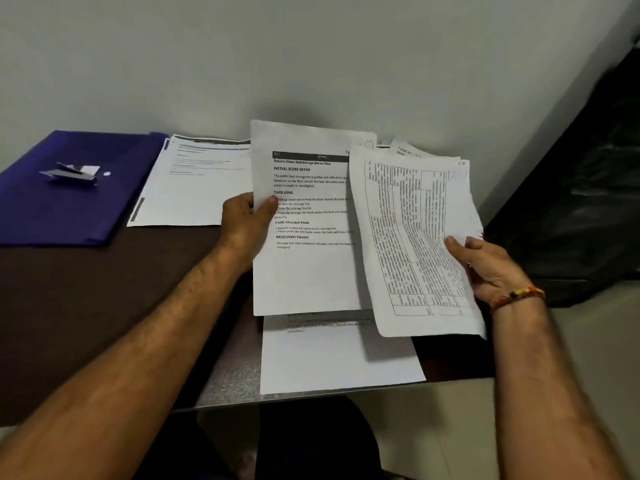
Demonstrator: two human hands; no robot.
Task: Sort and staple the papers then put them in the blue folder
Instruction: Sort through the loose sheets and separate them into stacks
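White printed sheets are what both hands carry above the dark worktop (86, 306). The left hand (242, 223) pinches a text page (304, 271) at its left edge, thumb on the front and fingers curled behind. The right hand (491, 268) holds a table-printed sheet (408, 244) by its right edge, thumb on the face and the other fingers hidden behind. More papers lie flat: a stack (194, 188) just beside the blue folder (52, 209), one sheet (339, 362) at the near edge. A stapler (71, 174) rests on the folder. Such paper looks light, limp and easily creased; an edge pinch suits single sheets, and squaring a bundle likely needs both hands.
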